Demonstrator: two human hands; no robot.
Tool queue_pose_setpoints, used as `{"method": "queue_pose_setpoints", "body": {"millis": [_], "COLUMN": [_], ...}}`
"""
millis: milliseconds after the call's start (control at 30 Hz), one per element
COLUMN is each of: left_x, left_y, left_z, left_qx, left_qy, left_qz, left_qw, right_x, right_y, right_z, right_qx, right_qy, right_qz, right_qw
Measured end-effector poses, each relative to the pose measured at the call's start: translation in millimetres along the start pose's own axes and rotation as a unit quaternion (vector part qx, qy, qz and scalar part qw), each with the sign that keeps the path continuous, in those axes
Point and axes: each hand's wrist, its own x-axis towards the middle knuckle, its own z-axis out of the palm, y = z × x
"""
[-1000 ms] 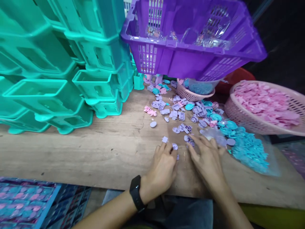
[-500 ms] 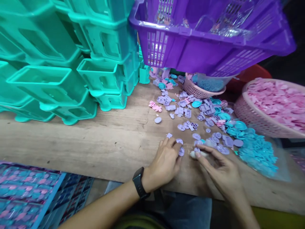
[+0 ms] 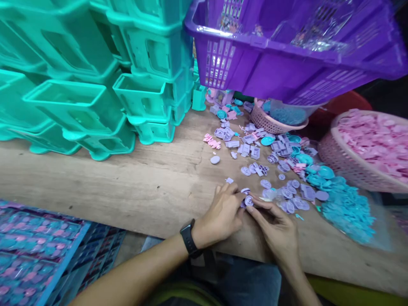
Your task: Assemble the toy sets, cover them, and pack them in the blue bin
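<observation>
My left hand (image 3: 223, 214), with a black watch at the wrist, rests on the wooden table (image 3: 134, 187) with its fingertips closed around small lilac plastic pieces (image 3: 247, 199). My right hand (image 3: 277, 231) meets it from the right, fingers pinching the same little lilac piece. Several more loose lilac pieces (image 3: 287, 197) lie just beyond my fingers, and a heap of turquoise pieces (image 3: 346, 204) spreads to the right.
Stacked teal plastic crates (image 3: 95, 76) fill the back left. A purple basket (image 3: 287, 55) hangs over the table's back. A pink basket of pink pieces (image 3: 369, 148) stands right, a smaller pink basket (image 3: 274, 121) behind. A blue tray of pieces (image 3: 35, 250) sits lower left.
My hands have drawn together: the right hand left the scattered lilac pieces and moved left to meet the left hand over one small piece. The view shifted slightly.
</observation>
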Motion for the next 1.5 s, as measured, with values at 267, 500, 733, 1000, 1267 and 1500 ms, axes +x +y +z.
{"method": "queue_pose_setpoints", "body": {"millis": [267, 500, 733, 1000, 1267, 1500], "left_x": [2, 1, 0, 0, 3, 12], "left_y": [2, -1, -3, -3, -1, -2], "left_z": [-1.9, 2.9, 4.5, 3.6, -3.3, -30.4], "left_qx": [-0.032, -0.037, -0.028, -0.038, -0.042, 0.028], "left_qy": [-0.010, 0.018, 0.021, 0.021, -0.027, -0.033], "left_qz": [-0.023, -0.022, -0.013, -0.014, -0.019, -0.046], "left_qw": [0.999, 0.999, 0.999, 0.999, 0.999, 0.998], "right_x": [4, 10, 4, 4, 5, -6], "right_y": [-2, -9, 0, -3, -17, -1], "right_z": [-5, -14, -14, -11, -8, -62], "right_qx": [-0.125, -0.191, -0.096, -0.211, -0.296, -0.423], "right_qy": [-0.002, -0.035, -0.031, -0.033, -0.041, -0.008], "right_qz": [-0.038, -0.101, 0.027, -0.117, -0.187, -0.132], "right_qw": [0.991, 0.976, 0.995, 0.970, 0.936, 0.896]}}
